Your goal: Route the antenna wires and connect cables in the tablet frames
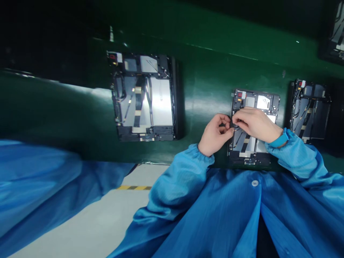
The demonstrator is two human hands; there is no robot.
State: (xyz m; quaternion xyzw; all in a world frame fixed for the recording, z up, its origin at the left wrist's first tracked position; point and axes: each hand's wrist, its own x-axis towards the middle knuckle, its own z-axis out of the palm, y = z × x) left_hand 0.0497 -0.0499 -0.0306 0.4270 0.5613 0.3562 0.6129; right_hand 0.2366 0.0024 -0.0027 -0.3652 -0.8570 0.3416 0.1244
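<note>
An opened tablet-like device [249, 154], its inner parts facing up, lies on the green work surface in front of my body. At its left edge, my left hand [216, 133] has its fingers curled and the thumb near the fingertips, touching the edge. My right hand [256, 123] reaches over the device from the right, fingertips pinched together at the black cable along the same edge. The two hands' fingertips nearly meet there. Whatever lies between the fingers is too small to make out.
To the left lies a similar opened device [161, 100]. Another one [309, 111] is close by on the right, and part of a further one [339, 32] shows at the top right. A person's blue sleeve [40, 190] is at the lower left.
</note>
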